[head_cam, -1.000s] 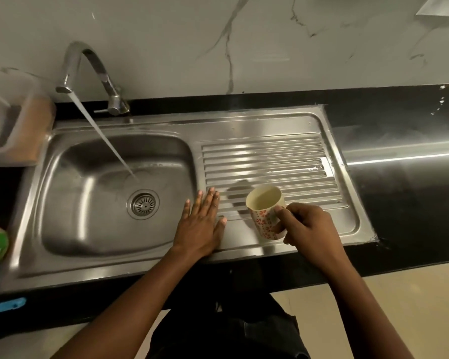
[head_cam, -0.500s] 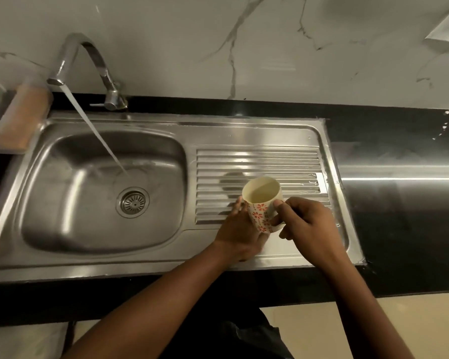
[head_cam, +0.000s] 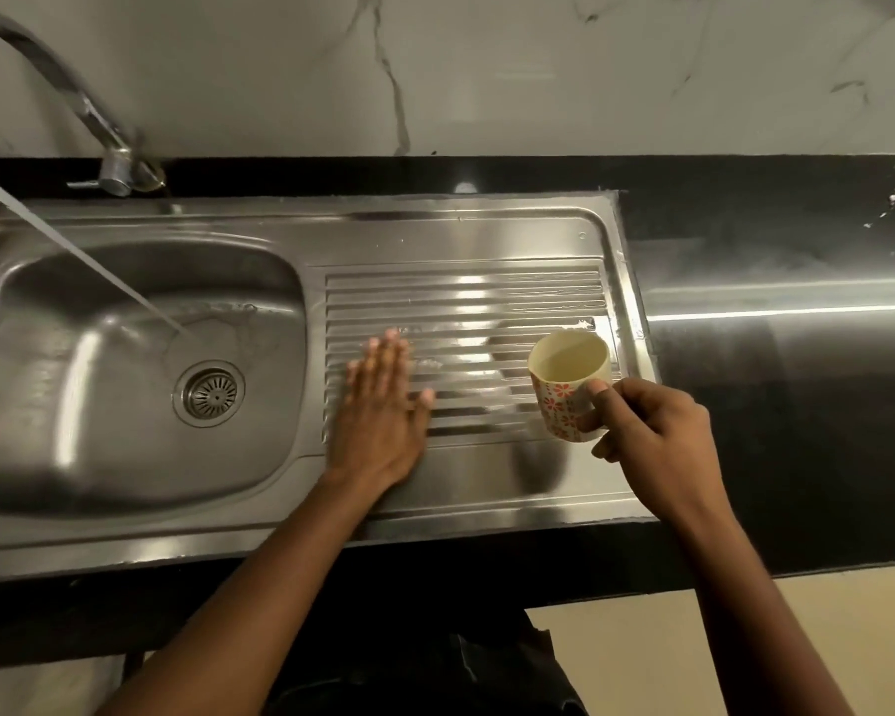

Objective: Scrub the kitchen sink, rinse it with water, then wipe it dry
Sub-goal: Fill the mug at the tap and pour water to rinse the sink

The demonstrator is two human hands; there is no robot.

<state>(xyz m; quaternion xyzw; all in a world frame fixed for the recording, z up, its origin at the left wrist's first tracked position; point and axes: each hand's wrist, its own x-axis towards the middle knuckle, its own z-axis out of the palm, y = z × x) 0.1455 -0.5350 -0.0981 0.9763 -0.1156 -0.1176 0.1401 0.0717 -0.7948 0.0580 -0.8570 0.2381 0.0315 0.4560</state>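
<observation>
One glossy black counter (head_cam: 796,405) holds one steel sink (head_cam: 332,219), long axis left to right: rounded basin (head_cam: 73,405) left, ribbed drainboard (head_cam: 466,302) right. One curved tap (head_cam: 109,162) streams into the basin. The left hand (head_cam: 378,410) lies flat on the ribs. The right hand (head_cam: 652,436) grips one floral cup (head_cam: 564,385), tilted, over the drainboard's right end.

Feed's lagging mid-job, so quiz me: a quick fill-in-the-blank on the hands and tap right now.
The right hand grips a flowered ____. The left hand lies flat on the ribbed ____. Water from the tap lands in the basin near the ____.
Missing: cup; drainboard; drain.
</observation>
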